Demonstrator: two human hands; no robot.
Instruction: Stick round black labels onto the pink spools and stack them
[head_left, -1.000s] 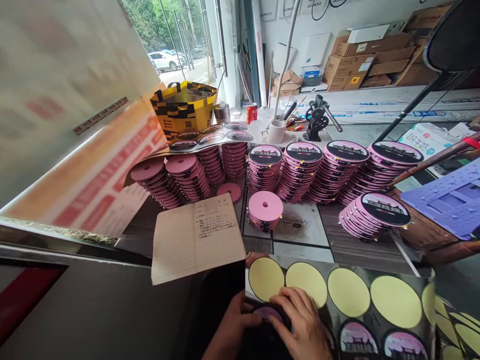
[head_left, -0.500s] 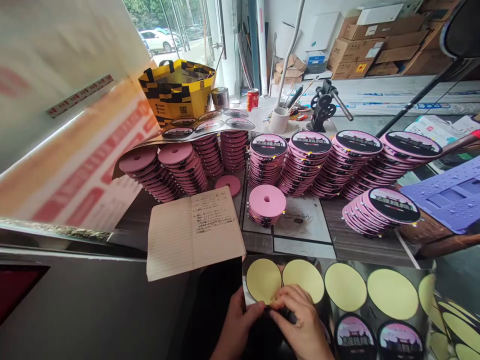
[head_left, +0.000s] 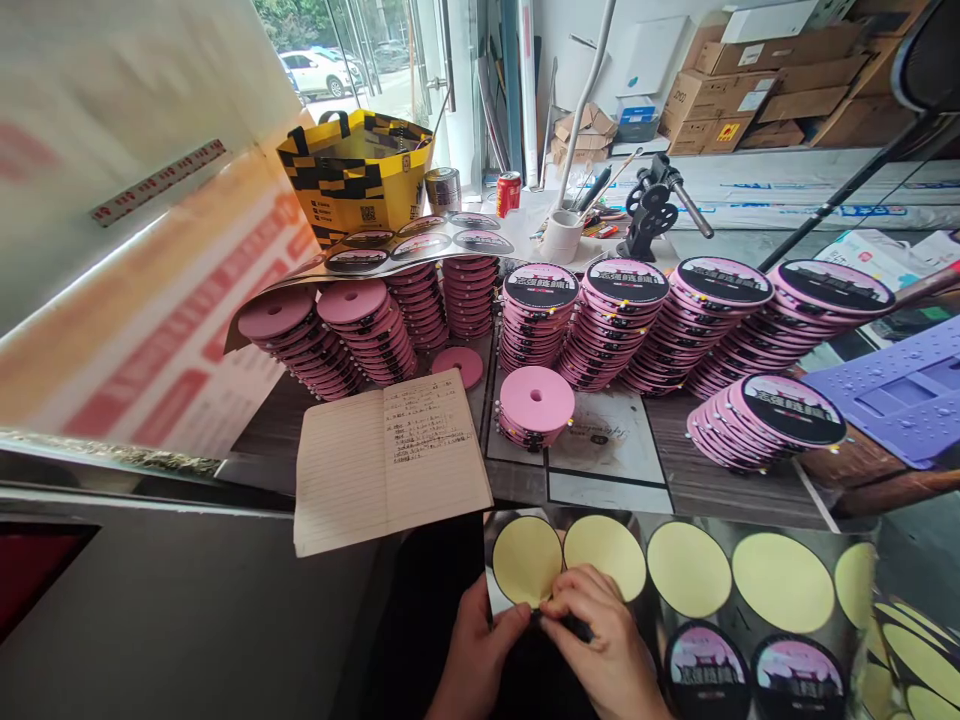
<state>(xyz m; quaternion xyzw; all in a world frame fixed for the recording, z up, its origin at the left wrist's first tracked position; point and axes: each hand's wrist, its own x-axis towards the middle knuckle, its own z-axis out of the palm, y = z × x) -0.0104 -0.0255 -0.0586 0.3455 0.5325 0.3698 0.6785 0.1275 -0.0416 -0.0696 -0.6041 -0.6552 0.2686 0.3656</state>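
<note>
At the bottom centre, my left hand (head_left: 480, 650) and my right hand (head_left: 600, 645) pinch together on a dark round sticker (head_left: 559, 628) at the near edge of a glossy sticker sheet (head_left: 697, 570). Its top row shows yellow circles where stickers are gone; printed black and pink stickers (head_left: 708, 665) sit lower right. On the table beyond stands a short stack of plain pink foam spools (head_left: 535, 405). Behind it lean rows of labelled spools (head_left: 626, 320) and unlabelled pink ones (head_left: 352, 335).
An open notebook (head_left: 390, 460) with handwriting overhangs the table's near edge. Another sticker sheet (head_left: 420, 245) rests on the back stacks. A yellow and black bag (head_left: 360, 175), a red can (head_left: 509, 190), a cup of tools (head_left: 562, 235) and a purple panel (head_left: 900, 395) surround the spools.
My hands rose from pressing flat on a sticker to pinching its edge at the sheet's near side. The view tilted down slightly.
</note>
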